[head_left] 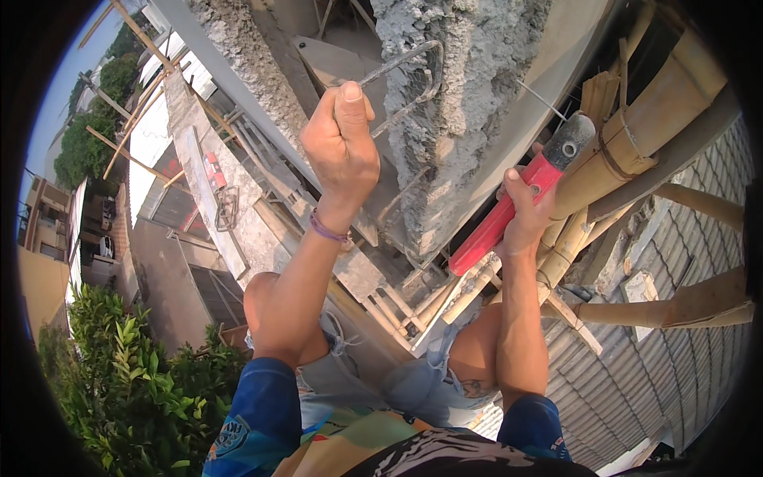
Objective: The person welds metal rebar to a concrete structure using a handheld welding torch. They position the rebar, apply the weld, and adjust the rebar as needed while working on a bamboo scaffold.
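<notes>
Colourful shirt (pixel 342 453); left hand (pixel 343 151) fisted round bent metal rod (pixel 397 63); right hand (pixel 524 215) wrapped round red, grey-ended bar (pixel 483 240).

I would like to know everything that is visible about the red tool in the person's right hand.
The red tool is a long, straight bar, plastic or painted metal by its look. Its upper end is dark grey and scuffed, with a pale ring-shaped detail. It slants from lower left to upper right, between the rough grey concrete and the thick bamboo. The right hand grips it; whether it touches the bamboo is unclear.
</notes>
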The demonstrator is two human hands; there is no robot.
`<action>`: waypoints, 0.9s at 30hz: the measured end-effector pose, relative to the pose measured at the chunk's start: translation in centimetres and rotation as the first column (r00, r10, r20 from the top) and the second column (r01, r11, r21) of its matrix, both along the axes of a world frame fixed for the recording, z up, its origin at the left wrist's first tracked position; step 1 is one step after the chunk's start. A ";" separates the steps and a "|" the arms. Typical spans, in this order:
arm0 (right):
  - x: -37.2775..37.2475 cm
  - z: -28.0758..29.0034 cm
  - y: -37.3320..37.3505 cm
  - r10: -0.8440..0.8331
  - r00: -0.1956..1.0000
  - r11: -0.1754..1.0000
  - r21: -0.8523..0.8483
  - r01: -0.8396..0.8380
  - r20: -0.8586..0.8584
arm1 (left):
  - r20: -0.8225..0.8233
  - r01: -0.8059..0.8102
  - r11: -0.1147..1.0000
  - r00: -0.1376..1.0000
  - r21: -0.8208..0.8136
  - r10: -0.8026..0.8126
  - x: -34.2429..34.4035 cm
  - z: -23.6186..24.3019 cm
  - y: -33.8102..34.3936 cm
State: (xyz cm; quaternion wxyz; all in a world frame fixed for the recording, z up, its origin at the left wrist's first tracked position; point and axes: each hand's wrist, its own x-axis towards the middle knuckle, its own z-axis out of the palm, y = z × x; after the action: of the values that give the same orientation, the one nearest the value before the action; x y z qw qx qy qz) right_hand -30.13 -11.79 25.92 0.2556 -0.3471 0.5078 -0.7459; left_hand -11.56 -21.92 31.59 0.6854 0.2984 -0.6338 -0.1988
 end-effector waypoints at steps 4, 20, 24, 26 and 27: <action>0.9 0.6 -0.1 -0.007 0.993 1.000 0.023 0.010 -0.121 | -0.018 0.000 0.999 1.000 0.037 0.001 -0.2 0.0 0.4; 1.8 1.7 -2.8 -0.234 0.888 0.970 -0.033 0.241 -0.397 | -0.050 0.117 0.991 0.992 0.066 -0.114 0.4 0.4 -0.1; 1.6 1.8 -3.4 -0.214 0.873 0.976 -0.053 0.213 -0.438 | -0.053 0.137 0.990 0.989 0.040 -0.135 0.5 0.3 -0.1; 1.3 1.9 -3.4 -0.194 0.869 0.979 -0.035 0.200 -0.455 | -0.061 0.147 0.989 0.987 0.013 -0.146 0.4 0.1 -0.3; 1.2 1.9 -3.4 -0.189 0.865 0.979 -0.022 0.202 -0.466 | -0.068 0.150 0.989 0.987 0.013 -0.149 0.3 0.0 -0.3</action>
State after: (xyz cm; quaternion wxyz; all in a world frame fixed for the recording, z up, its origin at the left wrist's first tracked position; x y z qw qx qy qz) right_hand -28.95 -15.19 27.79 0.0544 -0.4591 0.5967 -0.6558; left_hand -11.21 -22.23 31.57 0.6867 0.2494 -0.6293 -0.2650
